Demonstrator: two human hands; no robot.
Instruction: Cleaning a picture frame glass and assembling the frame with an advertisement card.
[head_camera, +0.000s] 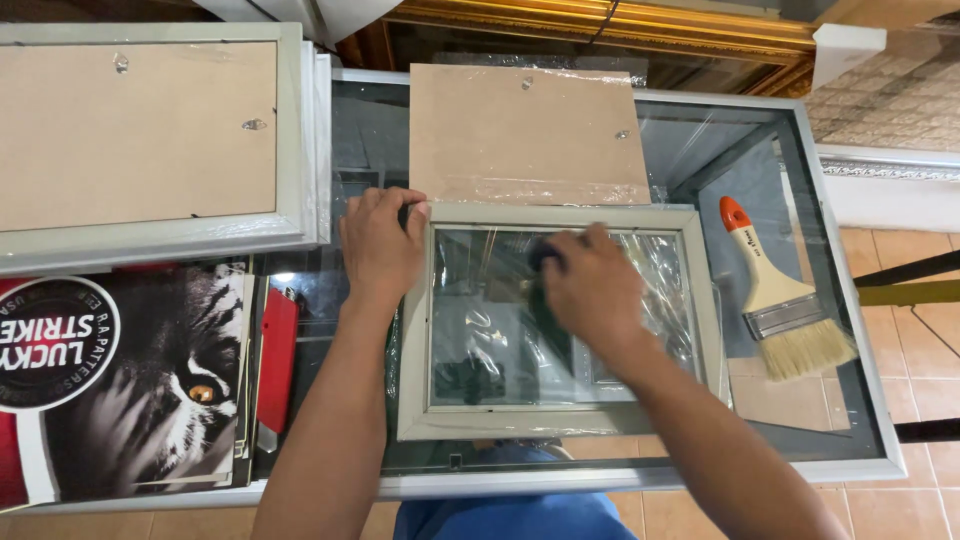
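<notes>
Grey-framed picture frame lying flat on glass counter, directly under both hands. Left hand pressed over frame's top-left corner, fingers curled down on the rim, apparently pinning it against sliding. Right hand closed around dark brush, bristles down on the glass pane, seemingly for wiping. Brown backing board parked just beyond the hands, leaving the pane bare. Pale paintbrush with orange-tipped handle resting right of the right hand, well apart. Second frame, back side up, beyond the left hand; stacked tiger-print posters left of the left arm.
</notes>
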